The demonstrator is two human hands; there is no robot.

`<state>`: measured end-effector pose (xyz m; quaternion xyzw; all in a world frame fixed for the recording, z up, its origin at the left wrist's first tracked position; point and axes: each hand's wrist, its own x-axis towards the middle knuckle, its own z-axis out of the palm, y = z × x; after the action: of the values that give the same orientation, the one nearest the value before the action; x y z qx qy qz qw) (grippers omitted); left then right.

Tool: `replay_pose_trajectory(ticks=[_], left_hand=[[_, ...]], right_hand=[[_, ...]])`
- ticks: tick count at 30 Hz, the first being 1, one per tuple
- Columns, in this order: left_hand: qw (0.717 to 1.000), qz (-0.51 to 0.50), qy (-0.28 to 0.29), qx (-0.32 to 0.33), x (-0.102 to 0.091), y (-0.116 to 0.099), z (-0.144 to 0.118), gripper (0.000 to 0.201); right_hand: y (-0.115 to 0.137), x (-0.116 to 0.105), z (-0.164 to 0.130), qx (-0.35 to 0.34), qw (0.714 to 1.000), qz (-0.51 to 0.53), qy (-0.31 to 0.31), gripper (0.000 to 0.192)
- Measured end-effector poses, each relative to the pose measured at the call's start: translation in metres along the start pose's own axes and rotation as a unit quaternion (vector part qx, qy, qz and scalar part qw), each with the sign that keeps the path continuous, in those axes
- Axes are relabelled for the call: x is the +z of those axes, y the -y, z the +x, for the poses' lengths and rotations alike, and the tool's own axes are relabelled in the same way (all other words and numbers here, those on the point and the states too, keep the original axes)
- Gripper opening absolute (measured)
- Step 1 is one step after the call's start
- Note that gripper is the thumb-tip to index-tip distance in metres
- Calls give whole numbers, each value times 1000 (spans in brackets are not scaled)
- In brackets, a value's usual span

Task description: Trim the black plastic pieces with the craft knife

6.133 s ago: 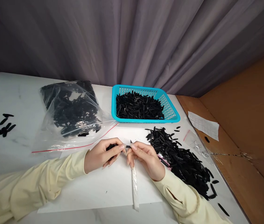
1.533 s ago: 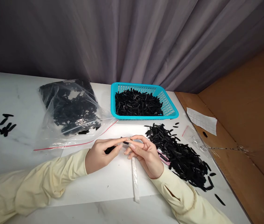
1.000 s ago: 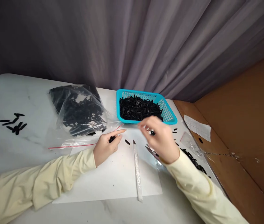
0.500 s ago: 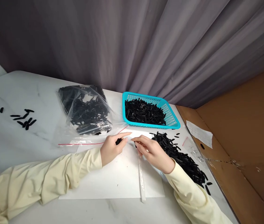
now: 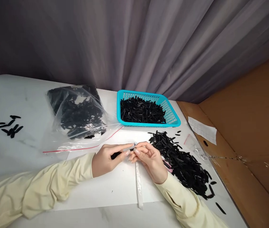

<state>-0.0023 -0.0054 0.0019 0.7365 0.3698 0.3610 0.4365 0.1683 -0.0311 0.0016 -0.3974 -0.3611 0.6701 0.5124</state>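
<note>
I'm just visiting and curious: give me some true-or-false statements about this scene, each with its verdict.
1. The blue basket holds black pieces. True.
2. The clear bag lies to the right of the basket. False: the clear bag lies to its left.
3. The left hand and right hand are close together. True.
4. The loose pile lies beside the left hand. False: the loose pile is beside the right hand.
5. A white sheet lies beneath the hands. True.
6. Both sleeves are black. False: both sleeves are pale yellow.
</note>
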Motion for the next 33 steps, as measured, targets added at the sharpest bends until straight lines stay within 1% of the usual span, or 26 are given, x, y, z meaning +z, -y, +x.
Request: replay_pose_trajectory(ticks=[3,5,8,10,12,17,22,27,33], left_hand=[[1000,-8,12,19,0,1,0,29],[1000,-8,5,14,0,1,1,29],[999,-5,-12,-34,-1,-2,2,27],[998,-8,-1,-67,-2,-4,2,28],[997,-10,22,-79,-2,-5,3,29],[996,-2,45,-71,-3,-4,6,34],[997,4,51,-49,-2,0,7,36],[997,4,49,-52,-1,3,7,33],[997,21,61,-42,-2,-2,8,31]], right_hand=[[1,0,-1,-8,1000,10,5,14],[1,-1,-1,-7,1000,13,8,13],[2,-2,-1,5,1000,14,20,11],[2,-3,-1,8,999,20,27,11],[1,-3,0,8,999,30,30,11],[0,-3,0,31,997,50,41,15],[-2,-4,-2,34,995,50,78,21],[-6,-5,-2,13,995,4,94,28],[-4,-6,-1,-42,994,-83,64,20]])
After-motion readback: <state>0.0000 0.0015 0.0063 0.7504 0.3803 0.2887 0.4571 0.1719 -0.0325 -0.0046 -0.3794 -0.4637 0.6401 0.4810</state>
